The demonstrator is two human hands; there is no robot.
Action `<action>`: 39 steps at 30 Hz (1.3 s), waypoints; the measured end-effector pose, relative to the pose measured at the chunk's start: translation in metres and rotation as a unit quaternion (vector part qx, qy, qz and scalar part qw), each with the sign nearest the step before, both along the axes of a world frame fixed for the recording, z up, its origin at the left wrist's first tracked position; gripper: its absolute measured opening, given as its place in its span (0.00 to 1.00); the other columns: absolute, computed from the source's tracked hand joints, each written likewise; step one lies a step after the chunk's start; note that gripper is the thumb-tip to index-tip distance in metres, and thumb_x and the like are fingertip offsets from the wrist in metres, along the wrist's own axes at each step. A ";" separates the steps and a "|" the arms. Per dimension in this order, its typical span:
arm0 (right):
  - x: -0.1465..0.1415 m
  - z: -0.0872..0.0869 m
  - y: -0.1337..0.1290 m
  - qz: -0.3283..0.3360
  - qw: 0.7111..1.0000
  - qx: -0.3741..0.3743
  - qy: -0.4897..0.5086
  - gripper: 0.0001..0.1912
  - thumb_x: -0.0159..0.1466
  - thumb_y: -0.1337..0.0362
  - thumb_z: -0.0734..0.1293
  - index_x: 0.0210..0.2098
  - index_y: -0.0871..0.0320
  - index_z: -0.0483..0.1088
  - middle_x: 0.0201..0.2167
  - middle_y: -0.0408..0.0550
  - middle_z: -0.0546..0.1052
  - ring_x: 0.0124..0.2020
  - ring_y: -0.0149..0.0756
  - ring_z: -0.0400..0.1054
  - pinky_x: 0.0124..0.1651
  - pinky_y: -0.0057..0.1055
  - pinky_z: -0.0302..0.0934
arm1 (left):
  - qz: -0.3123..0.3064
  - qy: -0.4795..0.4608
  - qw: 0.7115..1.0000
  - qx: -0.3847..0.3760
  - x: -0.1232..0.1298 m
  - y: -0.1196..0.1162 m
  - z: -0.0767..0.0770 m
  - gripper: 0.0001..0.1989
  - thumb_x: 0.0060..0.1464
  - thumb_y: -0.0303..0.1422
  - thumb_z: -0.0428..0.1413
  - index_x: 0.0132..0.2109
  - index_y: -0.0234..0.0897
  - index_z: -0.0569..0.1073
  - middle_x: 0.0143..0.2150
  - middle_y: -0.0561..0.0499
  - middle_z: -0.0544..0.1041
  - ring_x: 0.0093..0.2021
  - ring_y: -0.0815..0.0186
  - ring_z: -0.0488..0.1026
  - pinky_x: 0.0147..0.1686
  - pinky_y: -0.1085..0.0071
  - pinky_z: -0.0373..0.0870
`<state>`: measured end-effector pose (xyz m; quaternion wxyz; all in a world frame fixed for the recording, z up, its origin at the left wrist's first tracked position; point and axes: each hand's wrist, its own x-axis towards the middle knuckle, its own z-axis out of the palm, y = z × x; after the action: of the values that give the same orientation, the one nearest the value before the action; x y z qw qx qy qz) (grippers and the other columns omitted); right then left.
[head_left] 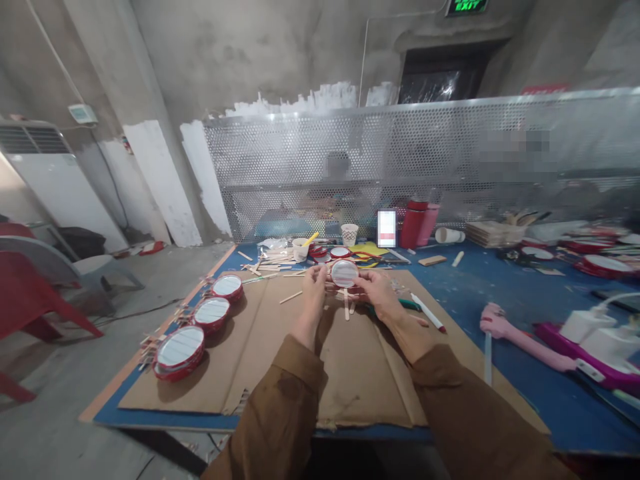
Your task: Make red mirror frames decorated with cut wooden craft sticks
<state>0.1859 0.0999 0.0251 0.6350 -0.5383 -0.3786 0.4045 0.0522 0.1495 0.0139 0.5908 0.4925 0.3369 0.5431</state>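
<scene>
Both my hands hold a small round red-rimmed disc with a whitish striped face (pixel 345 273) above the cardboard. My left hand (pixel 314 293) grips its left edge, and my right hand (pixel 377 291) pinches the right edge. A flat wooden stick (pixel 347 305) shows just below the disc. Beneath my right hand lies a tool with a dark green handle (pixel 409 305), partly hidden. To the left, similar red-rimmed discs stand in a row: a near one (pixel 180 348), a middle one (pixel 211 311) and a far one (pixel 227 287), with thin sticks at their left sides.
A cardboard sheet (pixel 270 347) covers part of the blue table (pixel 465 293). A pink glue gun (pixel 525 340), a purple power strip (pixel 555 337) and a white marker (pixel 427 312) lie right. Behind stand paper cups (pixel 349 234), a lit phone (pixel 387 228) and a red bottle (pixel 414 223).
</scene>
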 end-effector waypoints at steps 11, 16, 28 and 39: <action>0.015 -0.004 0.005 -0.043 0.978 0.046 -0.199 0.11 0.51 0.62 0.64 0.31 0.61 0.73 0.27 0.47 0.77 0.26 0.33 0.69 0.30 0.29 0.63 | -0.048 0.055 0.997 0.034 0.003 0.006 -0.011 0.18 0.48 0.46 0.58 0.35 0.34 0.71 0.27 0.52 0.72 0.23 0.73 0.68 0.24 0.76 0.65; 0.017 -0.005 0.005 -0.035 0.959 0.066 -0.274 0.11 0.52 0.62 0.64 0.30 0.61 0.75 0.26 0.47 0.77 0.29 0.36 0.69 0.34 0.30 0.61 | -0.052 0.093 0.989 0.105 0.006 0.007 -0.011 0.13 0.52 0.41 0.55 0.36 0.34 0.72 0.31 0.52 0.73 0.29 0.71 0.69 0.29 0.76 0.65; 0.019 -0.004 0.005 0.004 0.920 0.054 -0.389 0.13 0.54 0.63 0.60 0.30 0.60 0.75 0.27 0.48 0.77 0.29 0.36 0.68 0.33 0.29 0.59 | -0.106 0.170 0.969 0.144 0.004 0.004 -0.006 0.06 0.53 0.31 0.54 0.39 0.35 0.73 0.31 0.52 0.73 0.28 0.72 0.68 0.29 0.77 0.66; 0.016 -0.005 0.005 -0.002 0.922 0.054 -0.384 0.12 0.54 0.63 0.61 0.28 0.59 0.75 0.26 0.47 0.77 0.30 0.37 0.69 0.32 0.29 0.59 | -0.104 0.140 0.977 0.120 0.005 0.012 -0.015 0.07 0.49 0.34 0.56 0.35 0.35 0.71 0.26 0.56 0.69 0.23 0.73 0.66 0.23 0.77 0.63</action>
<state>0.2023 0.1050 0.0197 0.4698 -0.6184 -0.6133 0.1442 0.0569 0.1617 -0.0008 0.5279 0.6632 0.2954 0.4406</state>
